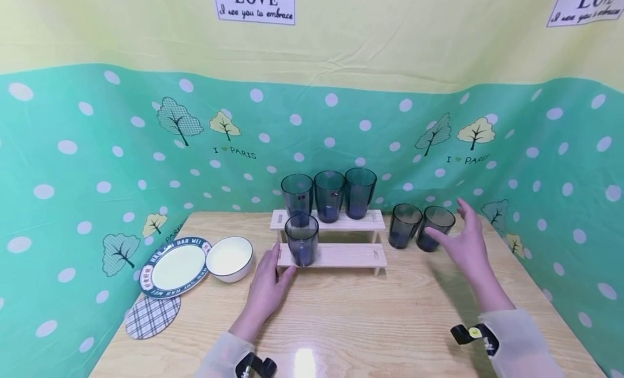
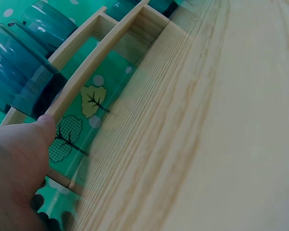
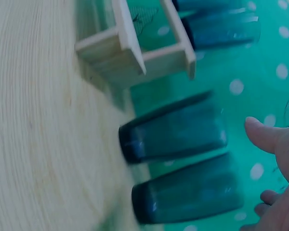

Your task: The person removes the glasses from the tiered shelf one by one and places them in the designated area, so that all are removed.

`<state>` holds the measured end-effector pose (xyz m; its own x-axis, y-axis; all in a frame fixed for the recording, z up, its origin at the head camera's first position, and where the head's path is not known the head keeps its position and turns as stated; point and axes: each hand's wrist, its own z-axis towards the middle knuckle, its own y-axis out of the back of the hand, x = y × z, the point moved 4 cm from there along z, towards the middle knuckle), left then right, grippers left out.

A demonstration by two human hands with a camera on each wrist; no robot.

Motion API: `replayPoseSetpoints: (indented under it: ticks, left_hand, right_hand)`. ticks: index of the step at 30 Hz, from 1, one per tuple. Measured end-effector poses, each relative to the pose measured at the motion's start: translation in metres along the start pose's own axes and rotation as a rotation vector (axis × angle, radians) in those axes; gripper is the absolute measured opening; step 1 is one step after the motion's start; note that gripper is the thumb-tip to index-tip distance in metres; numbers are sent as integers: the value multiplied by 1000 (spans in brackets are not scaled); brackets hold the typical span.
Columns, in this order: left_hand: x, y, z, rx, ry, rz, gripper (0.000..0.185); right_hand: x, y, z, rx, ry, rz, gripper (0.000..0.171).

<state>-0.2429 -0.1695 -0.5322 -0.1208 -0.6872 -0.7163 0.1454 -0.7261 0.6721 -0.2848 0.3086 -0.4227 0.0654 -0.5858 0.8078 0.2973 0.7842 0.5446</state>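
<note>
My left hand (image 1: 267,285) touches the left end of a two-tier wooden rack (image 1: 348,254). In the left wrist view the thumb (image 2: 47,126) lies against the board's front edge. One dark tinted glass (image 1: 302,242) stands upright on the lower tier, beside that hand. On the upper tier are three similar glasses (image 1: 361,194) in a row. My right hand (image 1: 465,248), thumb and fingers spread apart, hovers at the rightmost tinted glass (image 3: 190,192) on the table. A gap shows between hand and glass in the right wrist view. Another glass (image 1: 404,226) stands just left of it.
At the left lie a blue-rimmed plate (image 1: 175,267), a white bowl (image 1: 229,258) overlapping its edge, and a round checked coaster (image 1: 152,317). A green and yellow printed cloth (image 1: 331,112) hangs behind and beside the wooden table (image 1: 365,324).
</note>
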Motion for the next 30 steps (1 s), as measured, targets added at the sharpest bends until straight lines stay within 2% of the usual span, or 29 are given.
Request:
replayPoseSetpoints:
  ticks: [6, 15, 23, 30]
  left_hand:
    - [-1, 2, 1, -1, 3, 0, 85]
    - [-1, 2, 0, -6, -9, 3, 85]
    - [-1, 1, -1, -19, -18, 4, 85]
    - [-1, 2, -1, -21, -23, -1, 85]
  right_hand:
    - [35, -7, -16, 10, 81, 0, 117]
    - [78, -33, -36, 51, 187, 50, 110]
    - [106, -65, -49, 123, 227, 144, 107]
    - [128, -95, -61, 205, 224, 257, 102]
